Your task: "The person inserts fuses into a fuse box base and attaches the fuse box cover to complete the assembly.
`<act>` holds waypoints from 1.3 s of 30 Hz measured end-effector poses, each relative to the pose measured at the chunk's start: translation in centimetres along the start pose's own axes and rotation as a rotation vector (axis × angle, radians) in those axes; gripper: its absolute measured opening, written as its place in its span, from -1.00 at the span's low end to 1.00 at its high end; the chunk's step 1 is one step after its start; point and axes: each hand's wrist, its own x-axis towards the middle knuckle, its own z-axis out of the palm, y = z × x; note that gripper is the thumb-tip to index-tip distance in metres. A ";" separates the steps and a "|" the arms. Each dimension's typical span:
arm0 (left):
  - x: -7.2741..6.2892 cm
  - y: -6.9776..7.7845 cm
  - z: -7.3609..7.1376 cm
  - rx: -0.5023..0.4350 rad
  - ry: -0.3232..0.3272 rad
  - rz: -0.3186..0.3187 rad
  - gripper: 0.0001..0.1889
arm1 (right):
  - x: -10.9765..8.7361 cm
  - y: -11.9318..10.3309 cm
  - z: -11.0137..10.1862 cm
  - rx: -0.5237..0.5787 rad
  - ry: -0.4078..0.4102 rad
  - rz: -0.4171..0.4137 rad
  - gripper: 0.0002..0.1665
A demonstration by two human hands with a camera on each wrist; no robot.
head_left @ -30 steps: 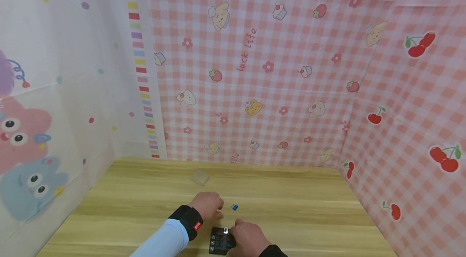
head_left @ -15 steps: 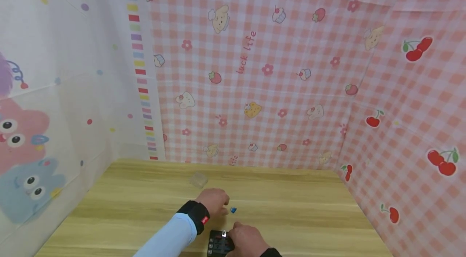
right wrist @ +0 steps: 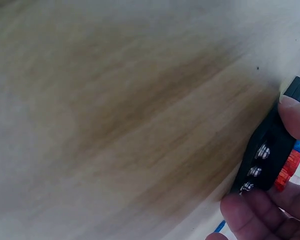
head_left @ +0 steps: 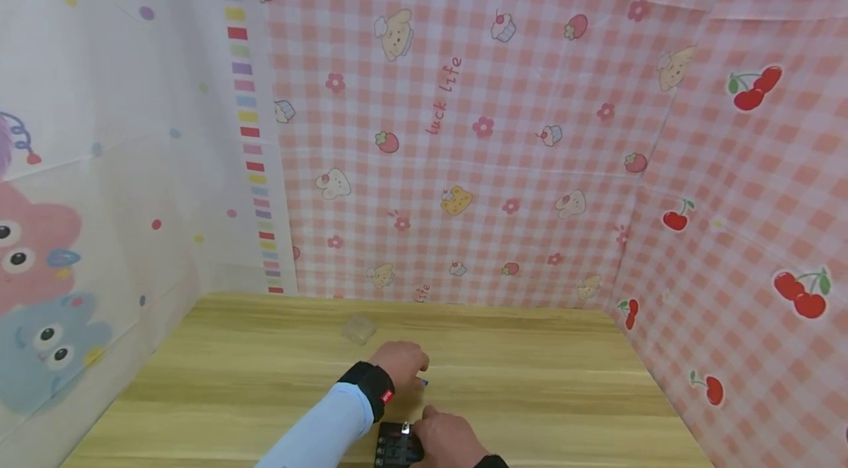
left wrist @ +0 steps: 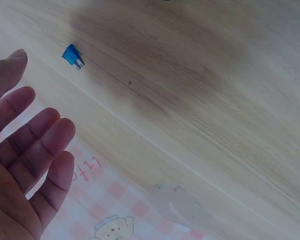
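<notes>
A small blue blade fuse (left wrist: 71, 55) with metal prongs lies on the wooden table, just past the thumb tip of my left hand (left wrist: 27, 150). That hand's fingers are loosely bent and apart from the fuse in the left wrist view. In the head view, the left hand (head_left: 402, 365) partly covers the blue fuse (head_left: 425, 383). My right hand (head_left: 447, 438) grips a black fuse block (head_left: 395, 446) by its right side. Thumb and fingers hold opposite edges of the fuse block (right wrist: 272, 145) in the right wrist view; red and blue fuses and silver screws show on it.
A clear plastic cover-like piece (head_left: 358, 330) lies toward the back of the wooden table (head_left: 530, 365). Patterned cloth walls (head_left: 450, 159) stand behind the table and along both sides.
My left hand has moved right to beside the blue fuse, which it now partly hides. My right hand keeps its hold on the fuse block. The head view has shifted slightly.
</notes>
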 end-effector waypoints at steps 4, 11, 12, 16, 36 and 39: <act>0.2 0.3 0.0 -0.002 -0.008 -0.004 -0.77 | -0.1 -0.1 0.1 -0.055 0.022 -0.015 -0.55; 1.1 0.1 1.1 0.000 -0.002 -0.028 -0.77 | -0.2 -0.2 -0.1 -0.108 0.024 -0.028 -0.54; 1.3 0.0 1.4 0.004 0.003 -0.026 -0.77 | -0.2 -0.2 -0.2 -0.105 0.021 -0.025 -0.53; 1.8 -0.3 2.0 0.011 0.011 -0.023 -0.77 | -0.3 0.0 -0.6 -0.098 0.028 -0.029 -0.51; 2.3 0.4 2.3 0.035 -0.052 -0.035 -0.83 | -0.8 0.9 -1.0 -0.083 0.029 -0.028 -0.40; 2.5 0.5 2.2 0.030 -0.053 -0.028 -0.80 | -1.0 0.9 -1.2 -0.085 0.040 -0.034 -0.40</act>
